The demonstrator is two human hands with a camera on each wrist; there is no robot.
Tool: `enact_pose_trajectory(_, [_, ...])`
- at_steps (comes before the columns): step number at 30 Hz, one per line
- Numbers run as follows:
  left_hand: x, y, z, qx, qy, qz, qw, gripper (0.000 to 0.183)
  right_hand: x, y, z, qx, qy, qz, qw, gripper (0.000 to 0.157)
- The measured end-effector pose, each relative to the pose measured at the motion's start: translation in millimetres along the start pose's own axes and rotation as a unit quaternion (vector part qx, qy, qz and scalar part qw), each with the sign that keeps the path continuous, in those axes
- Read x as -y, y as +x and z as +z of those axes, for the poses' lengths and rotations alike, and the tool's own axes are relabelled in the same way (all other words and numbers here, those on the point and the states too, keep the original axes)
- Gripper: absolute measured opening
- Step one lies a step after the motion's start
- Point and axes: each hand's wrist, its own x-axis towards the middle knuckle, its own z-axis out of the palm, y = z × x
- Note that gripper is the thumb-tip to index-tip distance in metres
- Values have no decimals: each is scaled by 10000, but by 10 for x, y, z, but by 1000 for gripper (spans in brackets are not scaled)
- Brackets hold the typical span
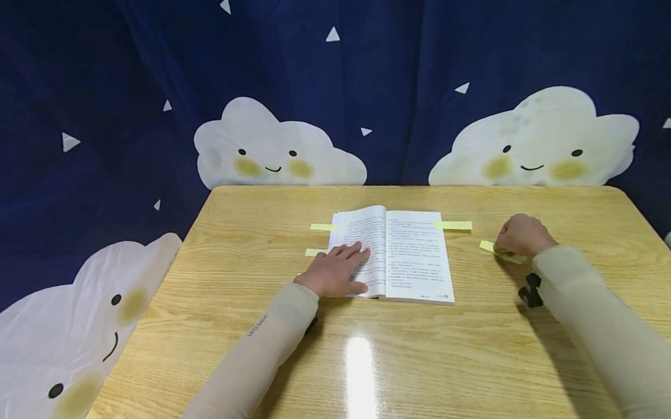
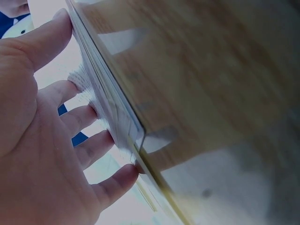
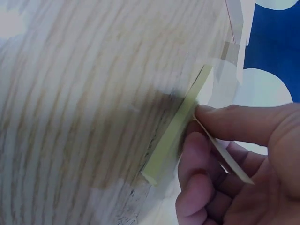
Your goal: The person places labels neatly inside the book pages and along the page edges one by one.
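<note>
An open book (image 1: 416, 256) lies on the wooden table with its printed pages up. My left hand (image 1: 334, 272) rests on its left page, fingers spread; the left wrist view shows the fingers (image 2: 86, 117) along the page edges. Off to the right of the book, my right hand (image 1: 523, 234) is low over the table. Between thumb and index finger it pinches a thin yellow sticky-note strip (image 3: 229, 159). A thicker yellow strip-shaped sticky-note pad (image 3: 178, 124) lies against those fingertips. Part of the pinched strip is hidden by the fingers.
Yellow sticky tabs (image 1: 455, 226) stick out from the book's right edge and, as two tabs (image 1: 322, 226), from its left edge. The table (image 1: 242, 230) backs onto a dark blue curtain (image 1: 383, 67) with clouds. A black wrist device (image 1: 531, 291) hangs under the right forearm.
</note>
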Motion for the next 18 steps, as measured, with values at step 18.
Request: enact_pose_trajectory(18, [5, 0, -4, -33, 24, 2, 10000, 79, 21, 13, -77, 279, 103, 183, 9994, 36])
